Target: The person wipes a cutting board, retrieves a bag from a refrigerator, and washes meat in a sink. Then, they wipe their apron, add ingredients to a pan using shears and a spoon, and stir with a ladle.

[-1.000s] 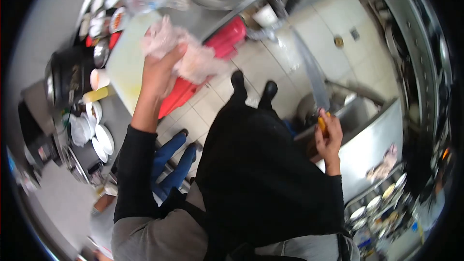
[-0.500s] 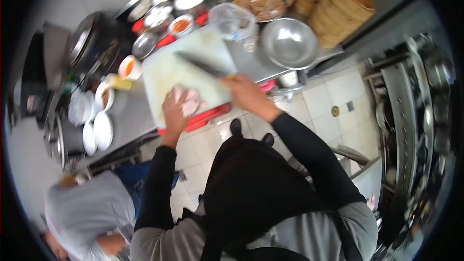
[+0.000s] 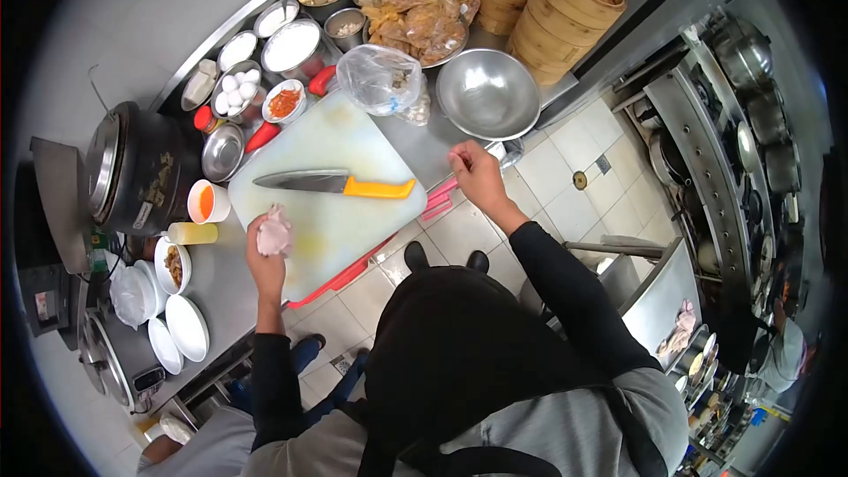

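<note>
Your left hand (image 3: 264, 258) grips pale raw meat (image 3: 276, 229) over the left edge of the cutting board (image 3: 358, 146). It's likely soft, light and slippery; squeeze its middle. Your right hand (image 3: 480, 180), seemingly empty, is curled closed off the board's right edge.

The knife blade (image 3: 305, 181) looks smooth metal, the cutting board (image 3: 353, 141) matt plastic.

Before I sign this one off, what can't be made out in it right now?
All in the head view:
Underside of the pale meat: hidden by the meat itself and the left hand.
Inside of the right hand: hidden by its curled fingers.
Co-worker's grey shirt: cut off by the bottom edge.
Any marking on the small black device: too small to read.
</note>
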{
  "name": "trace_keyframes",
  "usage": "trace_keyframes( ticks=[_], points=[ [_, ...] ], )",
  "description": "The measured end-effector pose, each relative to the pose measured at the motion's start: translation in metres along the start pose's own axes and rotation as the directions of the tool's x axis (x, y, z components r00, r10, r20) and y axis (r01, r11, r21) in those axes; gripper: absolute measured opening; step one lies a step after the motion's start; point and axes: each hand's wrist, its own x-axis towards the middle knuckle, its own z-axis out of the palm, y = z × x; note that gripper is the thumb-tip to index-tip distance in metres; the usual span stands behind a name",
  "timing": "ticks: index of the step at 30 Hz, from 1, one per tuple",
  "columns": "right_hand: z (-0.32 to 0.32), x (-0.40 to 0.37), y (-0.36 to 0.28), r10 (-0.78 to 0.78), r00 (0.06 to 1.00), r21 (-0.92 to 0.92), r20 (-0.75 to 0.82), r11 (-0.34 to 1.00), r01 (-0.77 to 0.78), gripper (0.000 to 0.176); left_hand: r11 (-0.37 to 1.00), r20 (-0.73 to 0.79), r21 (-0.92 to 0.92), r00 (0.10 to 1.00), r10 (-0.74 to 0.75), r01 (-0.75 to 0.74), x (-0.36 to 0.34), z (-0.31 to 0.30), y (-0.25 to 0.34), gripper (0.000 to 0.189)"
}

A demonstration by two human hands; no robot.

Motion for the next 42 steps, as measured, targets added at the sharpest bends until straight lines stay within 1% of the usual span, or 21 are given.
trace_keyframes(
  ticks=[2, 6, 8, 11, 13, 15, 20, 22, 24, 25, 26, 28, 29, 31, 32, 34, 35, 36, 38, 40, 42],
  points=[
    [0.007, 0.01, 0.012, -0.165, 0.986, -0.075, 0.016, 0.983, 0.165, 0.018, 0.868, 0.214, 0.447, 0.968, 0.131, -0.217, 0.021, -0.001, -0.005, 0.072],
    [0.039, 0.039, -0.077, -0.295, 0.953, -0.036, -0.065, 0.955, 0.293, 0.067, 0.559, 0.487, 0.752, 0.866, -0.116, -0.349, 0.009, 0.026, 0.028, 0.075],
    [0.06, 0.07, -0.094, -0.334, 0.931, -0.114, -0.149, 0.941, 0.319, 0.078, 0.682, 0.47, 0.671, 0.878, -0.087, -0.292, 0.019, 0.025, 0.03, 0.076],
    [0.074, 0.116, -0.09, -0.237, 0.955, -0.301, -0.176, 0.937, 0.177, 0.059, 0.814, 0.25, 0.447, 0.925, 0.285, -0.372, 0.043, 0.041, 0.054, 0.076],
    [0.088, 0.141, -0.091, -0.235, 0.969, -0.269, 0.082, 0.93, 0.248, 0.033, 1.0, 0.29, 0.028, 0.957, 0.005, -0.013, 0.059, 0.065, 0.044, 0.081],
    [0.074, 0.144, -0.117, -0.355, 0.933, -0.158, 0.056, 0.92, 0.359, 0.022, 0.992, 0.361, -0.081, 0.93, -0.064, 0.099, 0.074, 0.105, 0.065, 0.092],
    [0.022, 0.127, -0.208, -0.367, 0.868, 0.007, 0.334, 0.922, 0.387, 0.02, 0.944, 0.25, 0.162, 0.937, 0.242, -0.287, 0.153, 0.189, 0.081, 0.115],
    [0.008, 0.123, -0.214, -0.366, 0.85, -0.049, 0.378, 0.909, 0.413, 0.02, 0.904, 0.388, 0.24, 0.888, 0.245, -0.354, 0.169, 0.198, 0.11, 0.097],
    [-0.007, 0.123, -0.209, -0.374, 0.892, 0.168, 0.255, 0.925, 0.34, 0.023, 0.974, 0.511, 0.097, 0.85, 0.13, -0.207, 0.167, 0.189, 0.147, 0.064],
    [-0.033, 0.122, -0.22, -0.241, 0.95, -0.206, 0.2, 0.937, 0.281, 0.026, 0.995, 0.589, -0.082, 0.803, 0.091, -0.053, 0.165, 0.193, 0.148, 0.052],
    [-0.052, 0.113, -0.23, -0.234, 0.956, -0.216, 0.178, 0.939, 0.269, 0.026, 0.964, 0.664, -0.237, 0.744, 0.071, 0.12, 0.164, 0.198, 0.151, 0.041],
    [-0.081, 0.086, -0.249, -0.712, 0.64, -0.486, -0.29, 0.685, 0.543, 0.037, 0.951, 0.665, -0.256, 0.745, 0.044, 0.172, 0.157, 0.214, 0.154, 0.036],
    [-0.089, 0.071, -0.257, -0.714, 0.635, -0.5, -0.295, 0.681, 0.534, 0.037, 0.916, 0.699, -0.29, 0.716, 0.006, 0.276, 0.152, 0.223, 0.156, 0.038],
    [-0.097, 0.041, -0.263, -0.818, 0.42, -0.578, 0.394, 0.135, 0.805, 0.05, 0.874, 0.712, -0.356, 0.702, 0.024, 0.331, 0.132, 0.234, 0.171, 0.04],
    [-0.098, 0.04, -0.241, -0.814, 0.436, -0.594, 0.384, 0.145, 0.792, 0.05, 0.876, 0.727, -0.348, 0.686, 0.029, 0.332, 0.13, 0.238, 0.17, 0.04],
    [-0.091, 0.048, -0.167, -0.672, 0.537, -0.707, 0.51, 0.028, 0.706, 0.052, 0.892, 0.942, -0.208, 0.326, 0.073, 0.402, 0.131, 0.244, 0.168, 0.055],
    [-0.101, 0.056, -0.152, -0.517, 0.68, -0.746, 0.52, 0.113, 0.656, 0.04, 0.958, 0.867, -0.281, 0.44, 0.233, 0.047, 0.107, 0.249, 0.178, 0.057],
    [-0.114, 0.062, -0.141, -0.34, 0.783, -0.781, 0.521, 0.182, 0.598, 0.029, 0.957, 0.868, -0.287, 0.434, 0.241, 0.042, 0.1, 0.253, 0.176, 0.057],
    [-0.123, 0.048, -0.127, -0.012, 0.838, -0.768, 0.545, 0.394, 0.505, 0.024, 0.74, 0.9, 0.103, 0.379, 0.215, -0.665, 0.089, 0.26, 0.157, 0.057],
    [-0.136, 0.016, -0.115, 0.037, 0.795, -0.69, 0.605, 0.523, 0.501, 0.029, 0.636, 0.881, 0.126, 0.38, 0.281, -0.761, 0.087, 0.256, 0.155, 0.04],
    [-0.157, -0.004, -0.117, 0.011, 0.748, -0.531, 0.664, 0.712, 0.46, 0.027, 0.377, 0.69, 0.064, 0.314, 0.653, -0.924, 0.078, 0.238, 0.177, 0.023]
  ],
)
